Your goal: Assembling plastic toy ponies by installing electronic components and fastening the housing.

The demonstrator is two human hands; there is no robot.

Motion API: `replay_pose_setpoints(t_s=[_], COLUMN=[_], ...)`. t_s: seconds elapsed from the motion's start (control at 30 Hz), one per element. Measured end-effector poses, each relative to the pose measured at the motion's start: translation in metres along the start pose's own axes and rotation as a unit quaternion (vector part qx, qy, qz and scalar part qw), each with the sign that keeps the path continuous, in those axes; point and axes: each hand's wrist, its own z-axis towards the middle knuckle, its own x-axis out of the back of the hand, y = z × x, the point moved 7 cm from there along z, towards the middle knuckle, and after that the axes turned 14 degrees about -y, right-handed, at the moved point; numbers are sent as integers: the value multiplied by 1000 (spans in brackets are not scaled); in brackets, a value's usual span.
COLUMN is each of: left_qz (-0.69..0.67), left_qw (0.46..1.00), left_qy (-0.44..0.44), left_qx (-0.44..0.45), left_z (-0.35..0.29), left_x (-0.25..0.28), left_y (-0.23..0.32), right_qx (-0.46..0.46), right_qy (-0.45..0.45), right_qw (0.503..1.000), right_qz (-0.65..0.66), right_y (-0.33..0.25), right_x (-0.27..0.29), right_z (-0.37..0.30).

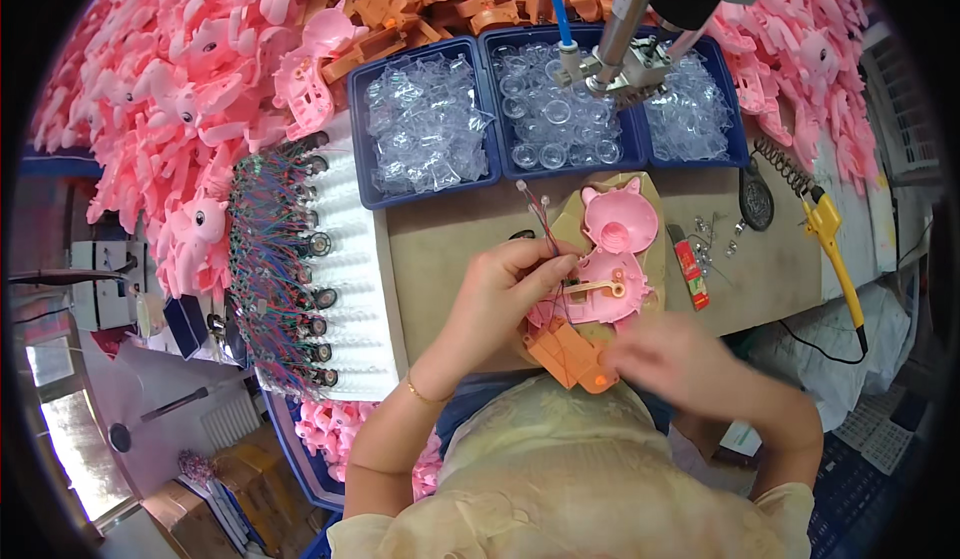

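My left hand (pixel 510 284) is closed in a pinch on thin wires (pixel 547 227), whose small pale ends stick up above the fingers. Just right of it lies a pink plastic toy shell half (pixel 612 294) with a round, eared upper part and a light orange lever inside. Below the shell, an orange plastic housing (pixel 568 352) sits at the table's near edge, with dark wire across it. My right hand (pixel 668 361) is at the housing's right end; motion smears its fingers, so their grip is unclear. A yellowish fixture (pixel 572 221) shows under the shell.
Blue bins (pixel 372 197) of clear plastic parts stand behind, beneath a metal machine head (pixel 625 69). Wired speakers (pixel 320 244) line a white foam tray (pixel 365 304) at left. At right are a red-labelled strip (pixel 690 271), small screws (pixel 708 244) and a yellow soldering iron (pixel 838 259). Pink shells (pixel 190 69) are heaped high.
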Motion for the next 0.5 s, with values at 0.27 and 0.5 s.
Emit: replay_pose_setpoints(t_s=[0.27,0.5], left_qz=[95,162], left_qw=[995,978], left_qy=[6,75], left_qx=[-40,-110], left_z=[5,5], left_x=[-4,8], left_y=[15,23], right_qx=[47,72], right_qy=[32,217], right_qw=[946,972], right_qz=[320,-53], right_y=[9,9], right_x=[62,68], right_z=[91,59])
